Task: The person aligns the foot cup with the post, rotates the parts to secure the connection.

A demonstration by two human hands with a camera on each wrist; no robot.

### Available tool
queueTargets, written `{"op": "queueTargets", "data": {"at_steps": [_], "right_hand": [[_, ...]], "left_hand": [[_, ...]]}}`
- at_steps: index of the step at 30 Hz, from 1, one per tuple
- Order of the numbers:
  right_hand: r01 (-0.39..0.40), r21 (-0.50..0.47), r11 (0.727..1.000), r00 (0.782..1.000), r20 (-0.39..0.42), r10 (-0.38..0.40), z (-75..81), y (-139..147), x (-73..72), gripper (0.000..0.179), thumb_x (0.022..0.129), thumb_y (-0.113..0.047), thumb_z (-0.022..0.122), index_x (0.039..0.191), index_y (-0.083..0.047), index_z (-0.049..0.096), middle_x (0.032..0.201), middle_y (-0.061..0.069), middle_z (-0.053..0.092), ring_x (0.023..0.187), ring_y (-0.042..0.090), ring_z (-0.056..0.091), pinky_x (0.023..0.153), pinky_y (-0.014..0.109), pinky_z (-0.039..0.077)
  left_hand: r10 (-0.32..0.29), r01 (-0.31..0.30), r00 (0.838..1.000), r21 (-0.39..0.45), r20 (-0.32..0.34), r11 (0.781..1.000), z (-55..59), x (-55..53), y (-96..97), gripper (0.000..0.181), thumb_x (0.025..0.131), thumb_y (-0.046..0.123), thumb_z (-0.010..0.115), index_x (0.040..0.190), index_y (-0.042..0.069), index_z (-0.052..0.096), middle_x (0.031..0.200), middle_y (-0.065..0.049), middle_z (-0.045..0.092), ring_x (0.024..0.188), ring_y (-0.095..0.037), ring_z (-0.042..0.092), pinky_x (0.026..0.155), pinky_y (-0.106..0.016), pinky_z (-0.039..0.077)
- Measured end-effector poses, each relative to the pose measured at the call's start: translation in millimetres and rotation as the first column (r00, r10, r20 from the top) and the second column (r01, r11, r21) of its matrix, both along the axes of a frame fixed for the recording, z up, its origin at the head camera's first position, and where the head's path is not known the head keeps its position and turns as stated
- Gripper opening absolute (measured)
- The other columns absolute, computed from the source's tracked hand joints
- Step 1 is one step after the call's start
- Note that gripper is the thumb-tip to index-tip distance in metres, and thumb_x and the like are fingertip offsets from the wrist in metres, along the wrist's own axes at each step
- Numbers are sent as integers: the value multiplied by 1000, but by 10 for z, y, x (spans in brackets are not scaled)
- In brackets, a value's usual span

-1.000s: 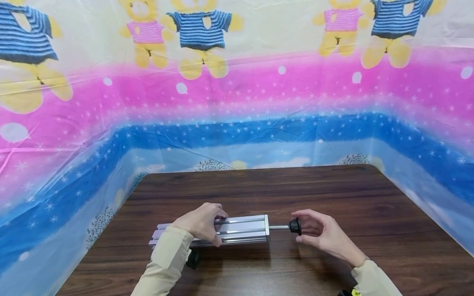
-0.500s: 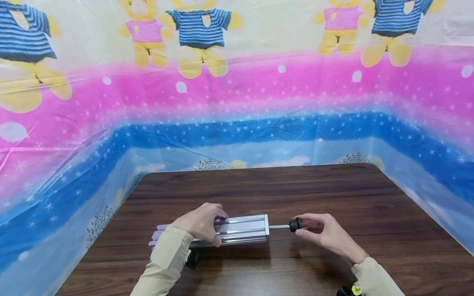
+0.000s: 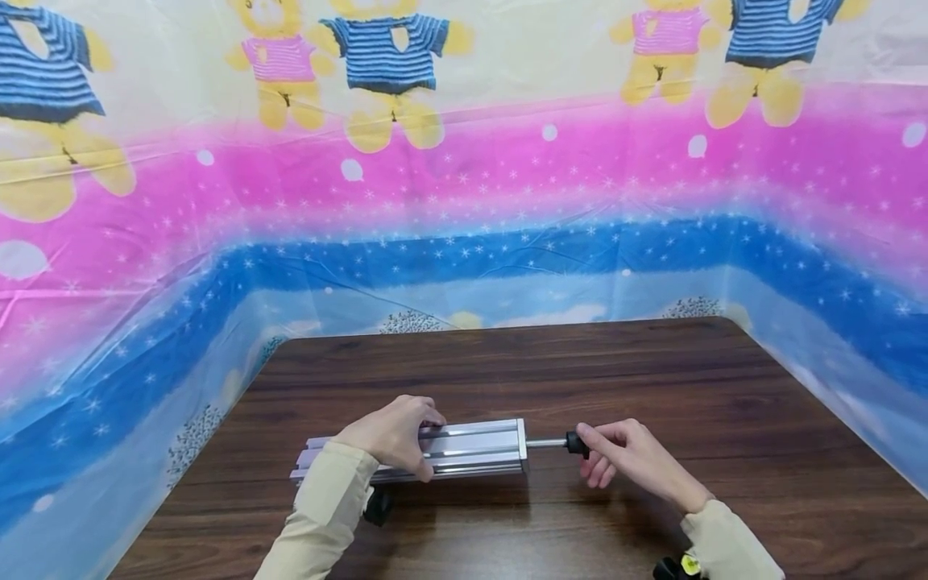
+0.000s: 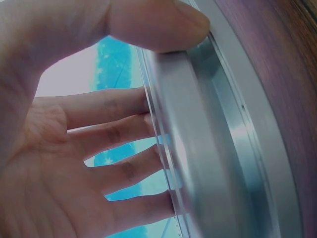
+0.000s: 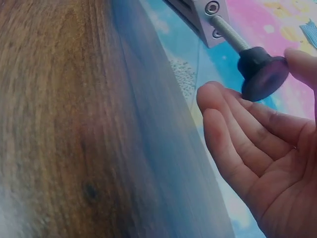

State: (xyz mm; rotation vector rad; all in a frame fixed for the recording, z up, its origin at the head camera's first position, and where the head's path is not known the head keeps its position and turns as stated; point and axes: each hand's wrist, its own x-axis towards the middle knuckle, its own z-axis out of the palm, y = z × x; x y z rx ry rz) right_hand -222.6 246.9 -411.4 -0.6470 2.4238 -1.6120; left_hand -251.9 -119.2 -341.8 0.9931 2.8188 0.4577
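In the head view a silver aluminium profile [image 3: 474, 447] lies lengthwise on the table, with a plate on its right end. My left hand [image 3: 395, 435] grips it from above; the left wrist view shows the thumb [image 4: 163, 25] on one side and the fingers on the other. Out of the end plate sticks a threaded rod [image 5: 230, 32] that carries a black levelling foot [image 5: 262, 74]. My right hand [image 3: 638, 459] pinches this foot between thumb and forefinger, while the other fingers [image 5: 223, 134] reach past its rim.
The dark wooden table [image 3: 507, 370] ends at a curtain [image 3: 464, 266] printed with bears, which hangs behind it and at both sides. Black devices sit under both wrists, the right one [image 3: 670, 569] near the bottom edge.
My right hand has closed in on the black foot from a loose spread, and its thumb has swung up over the foot while the fingers dropped below. The left hand holds still.
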Motion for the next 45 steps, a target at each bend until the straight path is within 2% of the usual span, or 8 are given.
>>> {"op": "queueTargets", "data": {"at_steps": [6,10,14,20,25,31,36,45], "right_hand": [[13,19,1000,1000,10,-13,24,-2,35,51,109,-32,42,108,12,69,86,18,75,73,28,75,68,40,61],[30,-3,1000,997,-70,-30,2,31,67,39,103,-24,59,128,6,61,111,22,73,93,20,75,81,32,60],[10,-48,999,979,-205,-20,-39,45,61,59,90,-11,76,144,-7,52,131,20,65,107,12,70,87,30,58],[-40,-97,994,947,-320,7,-65,29,38,53,86,-6,78,136,-9,60,121,16,71,101,20,73,82,32,60],[-8,-75,997,963,-268,-12,-35,34,56,49,88,-12,77,134,-9,62,115,13,74,98,26,74,80,32,60],[26,-14,1000,981,-192,-28,-15,49,77,44,93,-17,73,132,0,62,113,17,74,97,11,73,81,29,59],[-2,-8,1000,989,-150,0,-29,33,63,39,100,-18,64,128,10,62,103,23,75,85,20,75,77,35,61],[-39,-33,999,997,-71,37,-44,-7,12,40,108,-23,47,108,11,69,91,29,74,73,32,75,66,43,61]], "left_hand": [[-14,14,1000,7,-4,1000,1,21,-22,55,63,15,86,115,3,74,108,-6,65,89,-18,55,75,-36,49],[-22,22,1000,9,-18,1000,10,20,-36,53,62,16,85,112,4,74,104,-4,64,86,-17,54,73,-33,48],[-19,19,999,8,-29,1000,21,10,-48,51,61,16,85,109,6,75,101,-1,63,84,-16,53,73,-32,47],[-12,12,1000,7,-19,1000,11,7,-62,53,62,17,85,113,5,74,107,-4,65,87,-16,54,75,-34,48],[-9,9,1000,5,-11,1000,7,11,-65,54,62,16,84,114,5,74,107,-4,65,87,-16,54,75,-34,48],[-16,16,1000,6,-14,1000,10,17,-53,54,62,16,85,113,4,74,104,-3,65,85,-16,54,75,-34,48],[-36,36,999,14,-22,999,-5,19,-67,54,60,15,86,112,2,75,103,-4,65,86,-15,54,74,-31,48],[-16,16,1000,12,-23,1000,13,72,-69,54,60,14,87,111,2,75,98,-3,63,82,-14,51,72,-30,46]]}}
